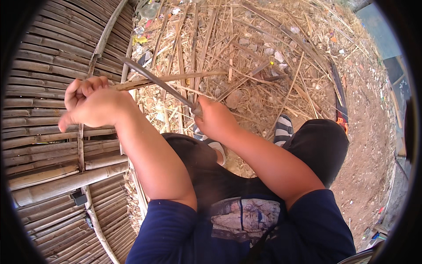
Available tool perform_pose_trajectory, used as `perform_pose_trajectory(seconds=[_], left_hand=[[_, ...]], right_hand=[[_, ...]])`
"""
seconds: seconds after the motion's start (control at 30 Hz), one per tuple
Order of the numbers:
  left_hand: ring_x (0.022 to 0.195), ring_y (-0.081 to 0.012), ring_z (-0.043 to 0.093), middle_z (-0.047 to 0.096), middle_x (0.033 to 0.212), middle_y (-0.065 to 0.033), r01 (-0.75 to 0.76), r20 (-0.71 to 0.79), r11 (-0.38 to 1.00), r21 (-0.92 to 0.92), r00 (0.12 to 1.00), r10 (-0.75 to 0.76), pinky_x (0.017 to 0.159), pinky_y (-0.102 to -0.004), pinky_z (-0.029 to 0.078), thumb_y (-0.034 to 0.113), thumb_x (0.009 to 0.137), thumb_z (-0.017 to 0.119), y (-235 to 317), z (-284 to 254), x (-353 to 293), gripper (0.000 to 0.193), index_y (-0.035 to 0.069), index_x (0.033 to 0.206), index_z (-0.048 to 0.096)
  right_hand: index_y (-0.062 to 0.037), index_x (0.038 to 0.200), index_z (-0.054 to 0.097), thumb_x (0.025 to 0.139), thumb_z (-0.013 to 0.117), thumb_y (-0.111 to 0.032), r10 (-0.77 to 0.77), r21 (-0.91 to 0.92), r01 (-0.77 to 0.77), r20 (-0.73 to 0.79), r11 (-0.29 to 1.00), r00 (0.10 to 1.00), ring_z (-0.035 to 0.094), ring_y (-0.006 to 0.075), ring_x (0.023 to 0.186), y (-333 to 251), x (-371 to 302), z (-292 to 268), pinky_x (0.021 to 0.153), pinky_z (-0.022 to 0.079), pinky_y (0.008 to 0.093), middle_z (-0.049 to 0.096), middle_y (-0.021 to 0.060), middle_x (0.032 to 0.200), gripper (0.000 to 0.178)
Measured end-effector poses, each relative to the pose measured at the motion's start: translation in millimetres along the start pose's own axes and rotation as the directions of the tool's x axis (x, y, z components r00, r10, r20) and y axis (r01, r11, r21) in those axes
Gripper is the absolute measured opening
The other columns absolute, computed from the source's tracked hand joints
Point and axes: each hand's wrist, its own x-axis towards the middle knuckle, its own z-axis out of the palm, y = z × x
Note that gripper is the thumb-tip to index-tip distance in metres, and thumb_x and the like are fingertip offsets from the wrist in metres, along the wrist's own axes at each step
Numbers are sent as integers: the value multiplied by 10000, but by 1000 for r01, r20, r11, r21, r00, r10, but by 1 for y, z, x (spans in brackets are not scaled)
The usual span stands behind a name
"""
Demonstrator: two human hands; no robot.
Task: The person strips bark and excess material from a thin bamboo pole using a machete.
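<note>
My right hand point(216, 118) is closed around the handle of a long knife point(154, 79). Its narrow dark blade slants up and to the left. My left hand point(94, 102), by the bamboo wall, has its fingers curled on one end of a split bamboo strip point(178, 77). From there the strip runs rightward over the littered ground. In the picture the blade crosses the strip a little right of my left hand; I cannot tell whether they touch. The strip's held end is hidden by the hand.
A wall of bamboo slats point(41, 101) stands close on the left, with a crosswise pole point(66, 182) along it. Straw, stones and loose bamboo strips point(195, 39) cover the ground ahead. My sandalled feet point(283, 130) are below; bare soil point(367, 145) lies to the right.
</note>
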Motion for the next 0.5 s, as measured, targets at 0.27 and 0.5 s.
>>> perform_pose_trajectory(seconds=[0.27, 0.5], left_hand=[[512, -129, 276, 325, 591, 8, -65, -6, 998, 18, 998, 65, 475, -261, 266, 816, 939, 21, -12, -20, 16, 893, 88, 810, 521], [513, -122, 297, 322, 577, 10, -10, -15, 999, 33, 1000, 11, 480, -241, 271, 833, 923, 13, 2, -4, -3, 925, 84, 808, 543]], right_hand=[[25, 1080, 565, 814, 696, -120, -98, 8, 97, 26, 995, 995, 669, 481, 825, -36, -8, -28, 731, 531, 535, 673, 268, 812, 330], [27, 1096, 584, 840, 679, -101, 103, -107, -99, 37, 989, 994, 694, 434, 917, 14, 8, -5, 781, 545, 521, 702, 253, 967, 302]])
